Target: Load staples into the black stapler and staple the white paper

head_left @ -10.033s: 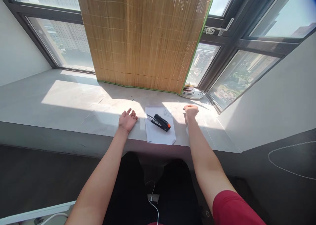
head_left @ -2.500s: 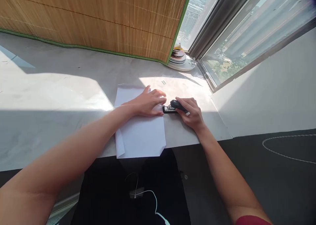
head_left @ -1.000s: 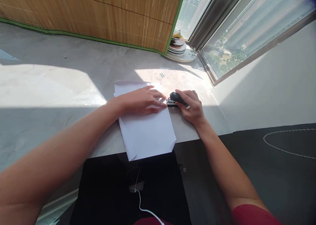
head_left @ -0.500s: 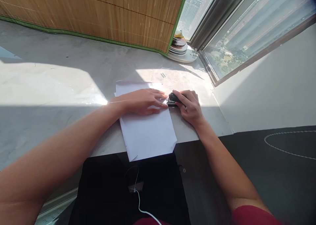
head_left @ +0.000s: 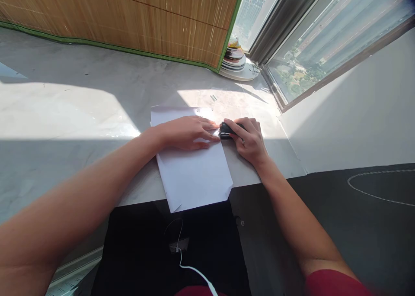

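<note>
White paper sheets lie on the pale countertop, their lower end jutting past its front edge. My left hand rests flat on them, fingers stretched toward the right edge. Wrapped in my right hand is a small black stapler. Its nose meets the right edge of the sheets, right by my left fingertips. Whether the paper sits between its jaws I cannot tell, as fingers and glare cover that spot.
Two strips of staples lie beyond the paper. Stacked plates stand in the corner by the window. A bamboo blind hangs along the back. A white cable runs below the counter.
The stapler's top arm has come down closer to its base under my right hand. My left hand stays in place on the paper.
</note>
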### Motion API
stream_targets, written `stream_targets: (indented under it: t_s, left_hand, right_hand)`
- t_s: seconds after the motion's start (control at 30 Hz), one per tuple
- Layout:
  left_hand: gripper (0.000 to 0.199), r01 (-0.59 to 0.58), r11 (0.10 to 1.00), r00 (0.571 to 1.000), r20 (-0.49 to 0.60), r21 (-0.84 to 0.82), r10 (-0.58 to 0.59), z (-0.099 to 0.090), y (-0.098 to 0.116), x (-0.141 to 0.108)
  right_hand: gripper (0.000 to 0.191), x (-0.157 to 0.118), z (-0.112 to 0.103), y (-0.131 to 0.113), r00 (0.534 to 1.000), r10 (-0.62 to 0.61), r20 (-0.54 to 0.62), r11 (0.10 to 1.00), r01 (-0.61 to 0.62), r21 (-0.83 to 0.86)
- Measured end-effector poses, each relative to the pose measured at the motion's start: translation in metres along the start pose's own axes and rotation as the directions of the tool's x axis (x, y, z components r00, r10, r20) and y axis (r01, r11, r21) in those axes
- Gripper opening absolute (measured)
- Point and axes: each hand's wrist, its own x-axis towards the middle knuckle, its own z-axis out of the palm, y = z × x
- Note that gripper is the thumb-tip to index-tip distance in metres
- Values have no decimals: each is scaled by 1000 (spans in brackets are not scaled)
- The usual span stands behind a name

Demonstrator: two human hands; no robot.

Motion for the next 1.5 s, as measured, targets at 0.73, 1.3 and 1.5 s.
stream_targets:
  t_s: [0.73, 1.3, 1.5]
  left_hand:
    - [34, -93, 994, 994, -48, 63, 96, 3, -6, -3]
    - [43, 80, 994, 981, -184, 75, -65, -7, -10, -6]
    - [28, 736, 676, 559, -591, 31, -582, -51, -30, -65]
  right_hand:
    - [55, 2, 1, -13, 984, 161, -78, 975, -171, -145]
    - [50, 9, 12, -6, 918, 379, -115, 905, -394, -158]
    - [50, 14, 11, -9, 912, 401, -85, 898, -410, -159]
